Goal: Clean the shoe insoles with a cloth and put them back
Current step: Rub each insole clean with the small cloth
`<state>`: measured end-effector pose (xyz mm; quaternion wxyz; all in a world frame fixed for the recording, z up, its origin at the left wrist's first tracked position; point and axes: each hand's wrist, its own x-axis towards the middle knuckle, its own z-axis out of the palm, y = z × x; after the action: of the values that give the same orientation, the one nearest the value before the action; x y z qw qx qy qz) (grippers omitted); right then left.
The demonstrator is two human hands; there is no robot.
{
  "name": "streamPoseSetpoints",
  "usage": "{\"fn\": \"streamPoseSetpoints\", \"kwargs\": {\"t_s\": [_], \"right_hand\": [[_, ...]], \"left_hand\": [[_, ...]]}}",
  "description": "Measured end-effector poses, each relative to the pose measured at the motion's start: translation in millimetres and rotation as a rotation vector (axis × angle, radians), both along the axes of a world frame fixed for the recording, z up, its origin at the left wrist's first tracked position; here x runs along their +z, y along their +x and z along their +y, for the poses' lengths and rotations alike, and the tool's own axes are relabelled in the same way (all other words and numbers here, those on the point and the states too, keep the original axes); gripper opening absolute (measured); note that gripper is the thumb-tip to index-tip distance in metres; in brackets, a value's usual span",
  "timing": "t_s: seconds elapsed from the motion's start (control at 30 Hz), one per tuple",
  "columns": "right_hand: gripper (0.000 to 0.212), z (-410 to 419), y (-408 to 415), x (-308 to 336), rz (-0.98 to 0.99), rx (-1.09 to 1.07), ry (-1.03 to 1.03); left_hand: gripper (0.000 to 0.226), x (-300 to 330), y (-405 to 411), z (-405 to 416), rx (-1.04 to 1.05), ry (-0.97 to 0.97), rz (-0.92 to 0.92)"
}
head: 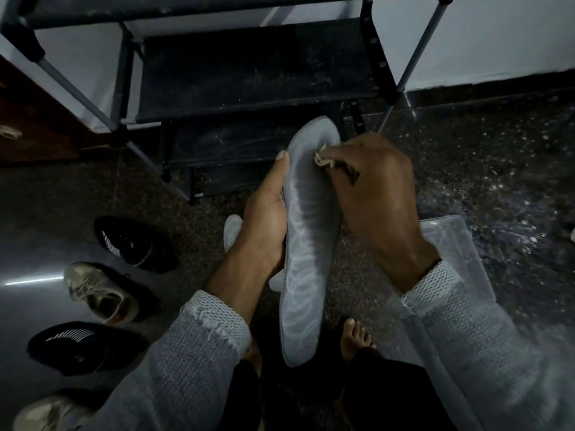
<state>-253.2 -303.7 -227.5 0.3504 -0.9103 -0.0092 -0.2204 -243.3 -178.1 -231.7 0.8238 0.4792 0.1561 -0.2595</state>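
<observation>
A long grey insole [308, 231] with pale streaks stands upright in the middle of the view, toe end up. My left hand [264, 222] grips its left edge, thumb along the rim. My right hand [376, 194] presses a small frayed cloth [323, 158] against the insole's upper right part; most of the cloth is hidden under the fingers. A second grey insole [231, 230] lies on the floor behind my left hand, partly hidden.
Two black shoes [130, 242] [81, 345] and two beige shoes [102, 293] [46, 410] lie on the floor at left. A dark shoe rack [249, 76] stands ahead. A clear plastic box [457, 244] sits at right. My bare feet [356, 335] are below.
</observation>
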Motion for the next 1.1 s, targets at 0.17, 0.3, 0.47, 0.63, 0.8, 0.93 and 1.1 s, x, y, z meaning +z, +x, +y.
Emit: {"fn": "streamPoseSetpoints", "kwargs": {"t_s": [0.17,0.3,0.47,0.63,0.8,0.93,1.1], "right_hand": [[0.023,27.4,-7.0,5.0,-0.064,0.184,-0.009],[0.030,21.0,-7.5,0.8,0.018,0.206,-0.078],[0.019,4.4,-1.3,-1.5,0.020,0.035,-0.080],[0.033,28.0,-7.3,6.6,-0.064,0.151,-0.068],[0.038,19.2,-6.5,-1.2,0.022,0.195,-0.102],[0.023,4.4,-0.9,-3.8,0.025,0.051,-0.079],[0.032,24.7,-5.9,2.5,-0.054,0.148,-0.061]], "left_hand": [[0.052,1.1,2.9,2.7,0.040,-0.103,0.041],[0.055,0.4,3.6,6.6,0.029,-0.118,0.045],[0.053,0.3,0.5,3.8,0.002,-0.050,-0.009],[0.050,-1.3,1.7,0.8,0.057,-0.112,0.041],[0.056,-2.3,3.2,6.4,0.026,-0.129,0.053],[0.053,-3.6,1.6,3.3,0.006,-0.011,-0.002],[0.050,-6.9,2.5,-0.7,0.044,-0.025,0.035]]}}
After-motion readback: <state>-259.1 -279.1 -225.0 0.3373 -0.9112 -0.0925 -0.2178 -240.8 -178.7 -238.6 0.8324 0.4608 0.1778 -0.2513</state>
